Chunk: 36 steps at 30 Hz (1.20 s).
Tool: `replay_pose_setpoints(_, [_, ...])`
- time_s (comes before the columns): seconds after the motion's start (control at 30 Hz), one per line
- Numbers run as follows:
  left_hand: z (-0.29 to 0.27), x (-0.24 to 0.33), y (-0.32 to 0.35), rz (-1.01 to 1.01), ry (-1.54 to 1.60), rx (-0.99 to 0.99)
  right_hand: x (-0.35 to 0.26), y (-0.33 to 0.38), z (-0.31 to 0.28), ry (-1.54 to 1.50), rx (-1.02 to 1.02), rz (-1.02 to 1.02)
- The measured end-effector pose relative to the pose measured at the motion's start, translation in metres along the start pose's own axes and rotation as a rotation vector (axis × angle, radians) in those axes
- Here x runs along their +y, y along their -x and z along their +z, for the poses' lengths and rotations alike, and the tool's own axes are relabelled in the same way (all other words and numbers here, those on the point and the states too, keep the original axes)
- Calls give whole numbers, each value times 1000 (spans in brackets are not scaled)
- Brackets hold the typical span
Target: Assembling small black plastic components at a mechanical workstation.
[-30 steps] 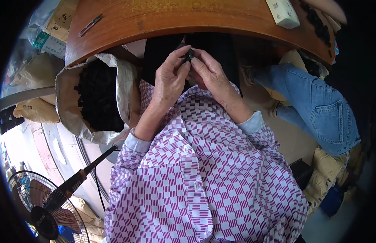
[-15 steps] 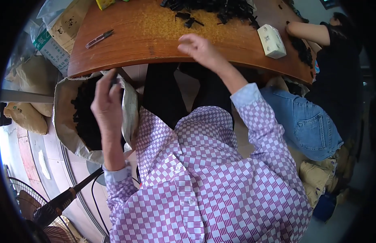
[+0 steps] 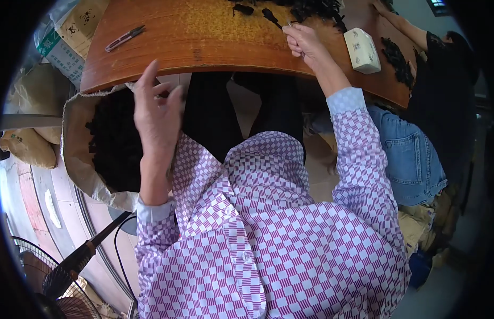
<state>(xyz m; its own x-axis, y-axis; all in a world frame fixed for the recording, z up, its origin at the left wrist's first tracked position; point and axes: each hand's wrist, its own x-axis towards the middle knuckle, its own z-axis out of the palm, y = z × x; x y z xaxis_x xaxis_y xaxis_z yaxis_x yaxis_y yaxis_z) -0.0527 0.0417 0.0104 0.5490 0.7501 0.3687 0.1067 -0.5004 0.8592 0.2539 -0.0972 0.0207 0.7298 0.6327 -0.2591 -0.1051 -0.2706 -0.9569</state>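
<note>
Over the near edge of the wooden table, my right hand is closed with its fingertips pinched. A small black piece with a thin tail reaches from those fingertips; its exact kind is too small to tell. Beside it on the tabletop lies another small black piece, in front of a heap of black pieces. My left hand is raised beside the sack's right side, fingers apart, with nothing visible in it. The white woven sack holds many black pieces.
A utility knife lies at the table's left. A pale tissue pack stands right of my right hand. A co-worker in black sits at the right, near more black pieces. Cartons and a fan are at left.
My right hand has moved right and farther over the table, and its fingers have closed on a black piece. My left hand has shifted right and up, opening its fingers beside the sack.
</note>
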Motion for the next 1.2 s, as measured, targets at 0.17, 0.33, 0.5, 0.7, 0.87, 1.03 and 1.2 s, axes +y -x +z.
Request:
replay_pose_setpoints(0.17, [58,27,-4,227,5,-275,12,86,43,-301,-312,171])
replay_pose_setpoints(0.33, [76,20,10,236,-68,-491,42,127,59,-529,-364,343])
replay_pose_setpoints(0.5, [83,6,30,246,-196,-572,65,141,63,-651,-301,435])
replay_pose_setpoints(0.7, [81,9,41,31,-80,-581,74,148,74,-536,-266,269])
replay_pose_setpoints(0.87, [78,3,34,-168,289,-686,74,149,82,-436,-197,76])
replay_pose_setpoints(1.03, [75,3,36,-401,561,-640,67,149,86,-299,-220,-14])
replay_pose_setpoints(1.2, [70,5,36,-526,599,-569,70,146,91,-255,-235,-23])
